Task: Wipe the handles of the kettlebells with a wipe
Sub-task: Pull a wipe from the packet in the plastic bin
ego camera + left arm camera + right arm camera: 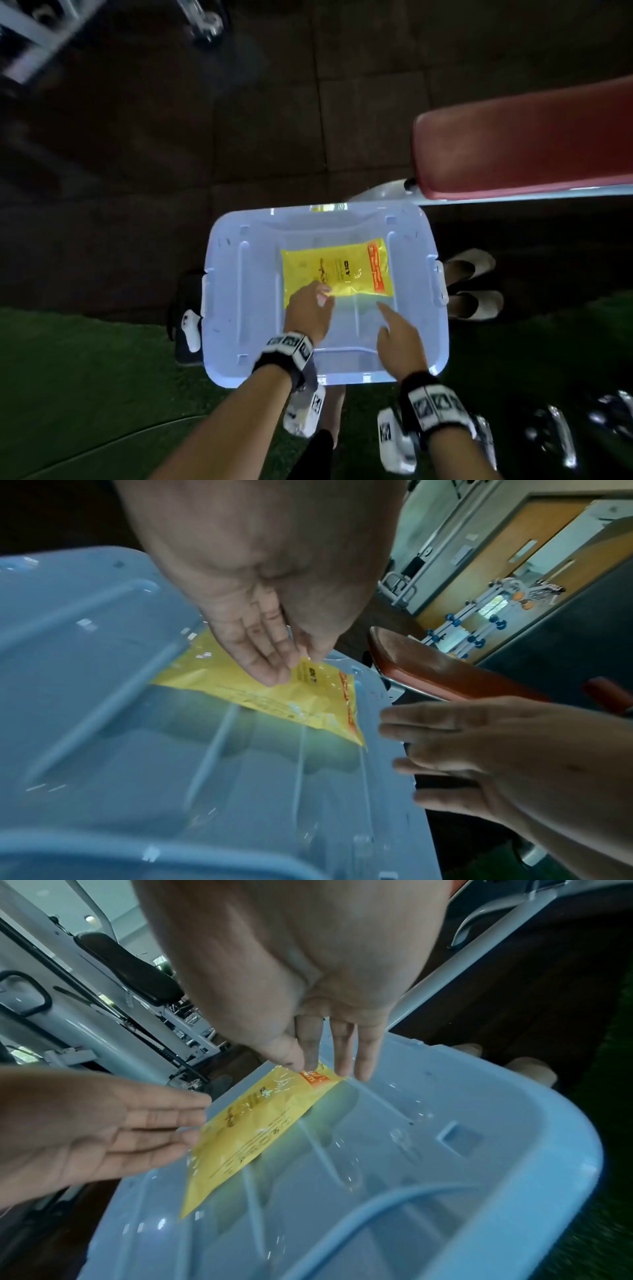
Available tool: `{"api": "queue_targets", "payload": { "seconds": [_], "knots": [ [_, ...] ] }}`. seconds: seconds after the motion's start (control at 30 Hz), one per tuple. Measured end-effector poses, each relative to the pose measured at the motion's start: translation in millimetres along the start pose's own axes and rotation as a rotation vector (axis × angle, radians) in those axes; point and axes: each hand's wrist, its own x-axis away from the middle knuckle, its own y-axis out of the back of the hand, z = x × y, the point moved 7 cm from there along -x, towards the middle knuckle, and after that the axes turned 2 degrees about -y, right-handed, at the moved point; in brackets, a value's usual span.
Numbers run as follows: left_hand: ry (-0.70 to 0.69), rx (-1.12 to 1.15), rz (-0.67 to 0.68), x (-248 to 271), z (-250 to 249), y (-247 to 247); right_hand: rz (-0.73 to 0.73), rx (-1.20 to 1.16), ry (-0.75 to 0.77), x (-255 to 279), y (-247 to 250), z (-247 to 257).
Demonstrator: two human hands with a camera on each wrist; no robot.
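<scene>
Wipe pack sits flat on the bin lid, toward 12 o'clock. Left hand touches its near edge, probably to open it; fingers straight, nothing gripped. Right hand hovers slack at 4 o'clock. Kettlebells wait at 5 o'clock.

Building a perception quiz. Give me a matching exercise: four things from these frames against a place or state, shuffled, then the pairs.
Things:
1. yellow plastic wipes packet
2. pale blue plastic bin lid
3. red padded bench
4. left hand

Places or states:
A. beyond the lid, at upper right
B. fingertips on the packet
C. lies flat on the lid
D. closes the bin, under both hands

Pairs: 1-C, 2-D, 3-A, 4-B
</scene>
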Motion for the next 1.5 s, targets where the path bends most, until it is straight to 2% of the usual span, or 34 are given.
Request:
{"api": "queue_targets", "payload": {
  "seconds": [0.1, 0.17, 0.23, 0.3, 0.4, 0.6, 0.7, 0.83, 0.93, 1.0, 1.07, 1.17, 1.2, 1.3, 1.5],
  "knots": [
    [-0.020, 0.063, -0.051, -42.2, -11.9, -16.2, -0.091, 0.065, 0.039, -57.3, -4.9, -2.0],
    [-0.005, 0.021, -0.021, -61.4, -21.6, -27.9, -0.052, 0.162, 0.027, -82.6, -12.2, -5.0],
    [0.029, -0.086, 0.035, -75.6, -21.0, -43.3, 0.041, 0.321, -0.017, -88.4, -28.6, -16.5],
    [0.086, -0.201, 0.078, -87.3, -17.8, -53.5, 0.064, 0.429, -0.003, -92.1, -35.8, -20.9],
    [0.126, -0.278, 0.090, -97.6, -14.9, -60.8, 0.060, 0.453, -0.016, -94.2, -41.2, -26.4],
    [0.108, -0.301, 0.079, -100.0, -22.0, -64.6, 0.089, 0.433, -0.033, -94.1, -41.0, -30.5],
    [0.072, -0.215, 0.107, -97.6, -21.5, -62.6, 0.085, 0.444, -0.030, -92.1, -43.1, -31.0],
    [0.047, 0.079, 0.082, -89.5, -6.3, -35.6, 0.102, 0.452, -0.030, -91.8, -43.8, -30.6],
    [0.098, 0.126, 0.003, -78.5, 35.8, 2.0, 0.119, 0.436, -0.034, -91.8, -42.6, -28.1],
    [0.136, 0.129, 0.057, -72.8, 64.9, 12.5, 0.111, 0.418, -0.056, -92.4, -41.9, -26.1],
    [0.162, 0.166, 0.144, -71.2, 79.5, 9.2, -0.004, 0.379, -0.058, -94.9, -35.4, -18.1],
    [0.153, 0.145, 0.181, -79.4, 80.7, 4.6, -0.412, 0.267, 0.142, -90.2, -17.8, 15.8],
    [0.164, 0.147, 0.186, -82.4, 81.2, 4.1, -0.495, 0.247, 0.207, -88.5, -17.7, 27.1],
    [0.174, 0.144, 0.199, -89.8, 85.1, 2.9, -0.527, 0.258, 0.243, -93.3, -30.3, 51.8],
    [0.151, 0.130, 0.229, -87.1, 87.1, -2.2, -0.428, 0.152, 0.060, -114.2, -49.6, 53.5]
  ]
}}
